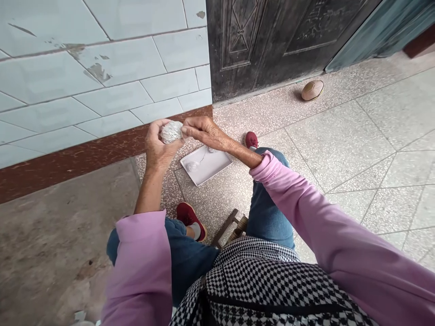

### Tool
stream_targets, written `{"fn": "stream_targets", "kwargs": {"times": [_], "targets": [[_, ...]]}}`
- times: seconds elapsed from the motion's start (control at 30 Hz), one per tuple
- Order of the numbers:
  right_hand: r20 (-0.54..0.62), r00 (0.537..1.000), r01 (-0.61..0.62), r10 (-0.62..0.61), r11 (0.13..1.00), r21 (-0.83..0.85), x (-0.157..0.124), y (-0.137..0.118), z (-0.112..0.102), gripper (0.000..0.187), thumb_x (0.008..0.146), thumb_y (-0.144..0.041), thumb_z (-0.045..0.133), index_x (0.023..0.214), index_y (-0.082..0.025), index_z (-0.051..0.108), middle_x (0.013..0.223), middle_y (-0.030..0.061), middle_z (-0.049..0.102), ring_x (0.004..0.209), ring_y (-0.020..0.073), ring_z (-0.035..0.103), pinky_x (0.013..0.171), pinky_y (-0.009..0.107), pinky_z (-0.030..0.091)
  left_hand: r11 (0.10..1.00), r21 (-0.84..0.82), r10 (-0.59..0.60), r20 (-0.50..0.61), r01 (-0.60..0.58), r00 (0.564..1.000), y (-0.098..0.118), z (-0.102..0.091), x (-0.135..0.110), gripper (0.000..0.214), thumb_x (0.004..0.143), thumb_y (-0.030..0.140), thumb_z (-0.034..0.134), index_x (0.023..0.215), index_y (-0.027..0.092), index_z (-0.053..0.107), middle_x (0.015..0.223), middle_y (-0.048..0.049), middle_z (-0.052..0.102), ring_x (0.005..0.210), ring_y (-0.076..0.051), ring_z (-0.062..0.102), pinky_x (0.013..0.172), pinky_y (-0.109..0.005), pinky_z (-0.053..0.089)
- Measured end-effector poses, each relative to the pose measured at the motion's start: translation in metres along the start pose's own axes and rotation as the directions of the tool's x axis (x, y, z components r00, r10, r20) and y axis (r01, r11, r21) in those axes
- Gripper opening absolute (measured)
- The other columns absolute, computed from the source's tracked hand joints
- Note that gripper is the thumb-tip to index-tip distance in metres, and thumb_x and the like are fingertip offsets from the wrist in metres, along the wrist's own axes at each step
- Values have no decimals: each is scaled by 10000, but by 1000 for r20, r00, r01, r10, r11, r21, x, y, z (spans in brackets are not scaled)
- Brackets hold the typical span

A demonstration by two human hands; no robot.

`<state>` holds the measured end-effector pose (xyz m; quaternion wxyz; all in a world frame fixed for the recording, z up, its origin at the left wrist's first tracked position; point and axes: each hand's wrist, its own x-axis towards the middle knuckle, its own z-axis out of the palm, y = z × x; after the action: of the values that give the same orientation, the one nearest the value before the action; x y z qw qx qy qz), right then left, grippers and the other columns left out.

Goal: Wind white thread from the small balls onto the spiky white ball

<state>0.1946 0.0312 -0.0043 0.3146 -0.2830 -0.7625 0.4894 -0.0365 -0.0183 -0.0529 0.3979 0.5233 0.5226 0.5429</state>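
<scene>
A whitish ball of yarn or string (pixel 171 132) rests in my left hand (pixel 158 147), whose fingers and thumb curl around it. My right hand (pixel 203 131) pinches at the ball's right side; whatever lies between its thumb and fingertips is too small to make out. Below the hands, a shallow white tray (pixel 212 170) sits on the floor. It holds a pale, blurry ball (pixel 192 166) at its left end and a second one, partly hidden by my right wrist, at the top edge. A thin strand runs across the tray between them.
White wall tiles (pixel 115 68) with chipped spots rise ahead, above a brown skirting (pixel 68 160). To the right stands a dark carved door (pixel 258 40). A pinkish rounded object (pixel 312 90) lies on the speckled floor. Part of a wooden stool (pixel 226 228) shows between my legs.
</scene>
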Motion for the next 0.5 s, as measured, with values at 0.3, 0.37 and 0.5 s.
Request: {"fn": "stream_targets", "kwargs": {"times": [0.3,0.37,0.5], "targets": [[-136,990,-16,33,992,127,23,47,-18,567,1336,-466,810,868,-231,593,769,-60,509,742,128,432,696,258,400,968,-214,-84,209,130,974,24,25,-13,793,588,393,1176,1273,245,806,1210,-104,861,1165,-387,843,1005,-506,754],[-142,989,-28,48,989,142,27,52,-13,532,1320,-376,820,863,-222,594,785,-59,538,768,122,462,708,245,407,937,-318,-87,185,143,979,18,25,-10,780,598,418,1178,1248,266,774,1221,-103,844,1205,-399,835,988,-507,759],[-159,984,-59,82,988,144,25,52,-3,359,1316,-244,742,964,-189,695,884,-28,692,853,135,606,815,248,528,887,-424,-134,143,183,981,10,22,-6,746,647,418,1152,1250,283,733,1291,-102,830,1311,-418,823,1035,-569,781]]}}
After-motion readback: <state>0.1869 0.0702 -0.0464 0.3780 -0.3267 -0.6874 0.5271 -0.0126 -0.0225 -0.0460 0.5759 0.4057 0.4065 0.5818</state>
